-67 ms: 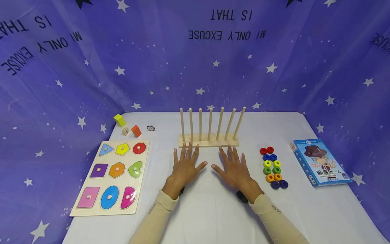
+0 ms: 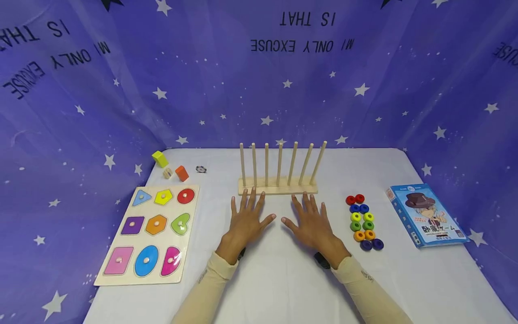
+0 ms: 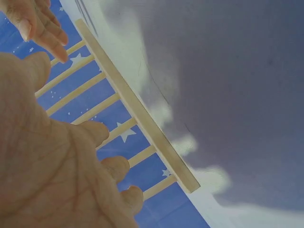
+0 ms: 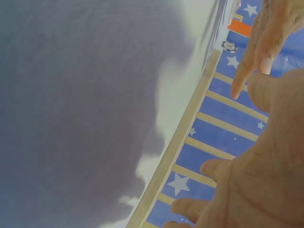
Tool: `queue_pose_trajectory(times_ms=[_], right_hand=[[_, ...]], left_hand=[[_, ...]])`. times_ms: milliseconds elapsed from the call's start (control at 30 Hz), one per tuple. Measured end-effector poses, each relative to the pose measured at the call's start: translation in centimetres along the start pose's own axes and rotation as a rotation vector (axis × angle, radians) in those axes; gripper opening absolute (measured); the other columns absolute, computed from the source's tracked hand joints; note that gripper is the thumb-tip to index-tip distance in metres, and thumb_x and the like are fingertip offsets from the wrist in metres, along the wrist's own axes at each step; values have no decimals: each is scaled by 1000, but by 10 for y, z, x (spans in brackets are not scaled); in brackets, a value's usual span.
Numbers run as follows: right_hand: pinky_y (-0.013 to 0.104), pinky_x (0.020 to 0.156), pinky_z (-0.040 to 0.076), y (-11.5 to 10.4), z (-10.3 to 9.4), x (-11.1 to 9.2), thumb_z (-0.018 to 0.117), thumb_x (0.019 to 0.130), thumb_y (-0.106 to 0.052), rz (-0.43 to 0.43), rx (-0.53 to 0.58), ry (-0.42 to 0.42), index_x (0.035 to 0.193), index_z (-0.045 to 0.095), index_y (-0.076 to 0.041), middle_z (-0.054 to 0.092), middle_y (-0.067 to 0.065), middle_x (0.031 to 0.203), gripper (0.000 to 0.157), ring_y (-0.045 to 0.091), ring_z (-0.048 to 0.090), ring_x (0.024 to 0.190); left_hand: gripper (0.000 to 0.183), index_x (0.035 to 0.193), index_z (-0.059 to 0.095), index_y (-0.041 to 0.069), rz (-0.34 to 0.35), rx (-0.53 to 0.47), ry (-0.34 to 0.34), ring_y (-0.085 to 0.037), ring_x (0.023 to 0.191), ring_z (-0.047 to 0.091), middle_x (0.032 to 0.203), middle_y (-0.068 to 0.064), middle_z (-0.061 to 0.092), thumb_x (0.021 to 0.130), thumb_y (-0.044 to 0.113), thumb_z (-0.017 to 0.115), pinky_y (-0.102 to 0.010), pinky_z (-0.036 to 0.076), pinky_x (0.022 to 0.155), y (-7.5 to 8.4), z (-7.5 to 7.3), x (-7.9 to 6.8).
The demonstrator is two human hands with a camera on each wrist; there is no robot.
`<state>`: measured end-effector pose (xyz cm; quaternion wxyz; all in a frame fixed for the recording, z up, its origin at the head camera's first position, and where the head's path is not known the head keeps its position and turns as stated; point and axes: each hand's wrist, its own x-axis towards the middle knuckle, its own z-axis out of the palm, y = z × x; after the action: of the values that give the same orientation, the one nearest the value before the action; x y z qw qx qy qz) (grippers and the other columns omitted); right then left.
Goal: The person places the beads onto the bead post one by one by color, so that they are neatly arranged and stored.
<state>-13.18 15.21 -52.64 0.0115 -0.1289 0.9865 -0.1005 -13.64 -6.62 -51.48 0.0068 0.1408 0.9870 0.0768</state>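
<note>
My left hand (image 2: 244,222) is held palm down with its fingers spread, just in front of the wooden peg rack (image 2: 277,190). To its right, my right hand (image 2: 310,225) hovers the same way, thumb pointing toward the left one. Both hands hold nothing, and each wrist view shows a palm with a shadow on the cloth below. Several upright dowels rise from the rack's base, with no rings on them. Right of the right hand lie small rings in pairs: red (image 2: 359,198), blue (image 2: 364,208), yellow (image 2: 368,217), green (image 2: 368,226), orange (image 2: 370,235) and dark blue (image 2: 378,244).
On the left lies a shape puzzle board (image 2: 151,240) with knobbed pieces. Behind it are a yellow-green block (image 2: 160,159), a small wooden block (image 2: 167,173), an orange block (image 2: 182,173) and a small round token (image 2: 201,169). A blue game box (image 2: 430,216) lies at far right.
</note>
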Motion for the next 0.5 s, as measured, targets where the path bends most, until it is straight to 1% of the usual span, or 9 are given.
queue_pose_trajectory(times_ms=[167,267,333,433,500], right_hand=[[65,106,9,-1,-2,0,31,88,-74,12,14,-22,153,22,-22,16,18,156,84,41,11,142],[65,106,10,-1,-6,4,31,89,-73,6,12,-3,153,21,-22,16,19,156,83,41,12,142],[65,106,9,0,-9,4,31,90,-72,1,18,5,153,21,-22,16,18,156,82,41,11,142],[64,107,8,4,-15,-5,31,90,-71,5,56,-3,154,20,-22,15,18,156,81,40,9,142],[63,107,8,13,-19,-15,32,92,-69,4,101,9,154,19,-23,15,17,157,78,39,8,143]], left_hand=[[79,153,20,19,16,-12,-22,-35,144,6,158,-12,10,92,68,31,-64,6,107,2,-1,1],[79,153,19,19,18,-12,-2,-35,144,5,158,-12,10,93,68,29,-64,5,107,1,-4,5],[79,154,18,20,5,-9,7,-34,144,4,159,-11,10,92,69,27,-63,4,108,0,-5,6],[79,153,19,21,-11,-39,-4,-34,145,3,159,-10,9,92,70,25,-63,3,108,-4,-7,3],[77,153,22,21,-12,-101,-6,-34,144,5,158,-12,12,92,69,28,-63,3,108,-9,-7,1]])
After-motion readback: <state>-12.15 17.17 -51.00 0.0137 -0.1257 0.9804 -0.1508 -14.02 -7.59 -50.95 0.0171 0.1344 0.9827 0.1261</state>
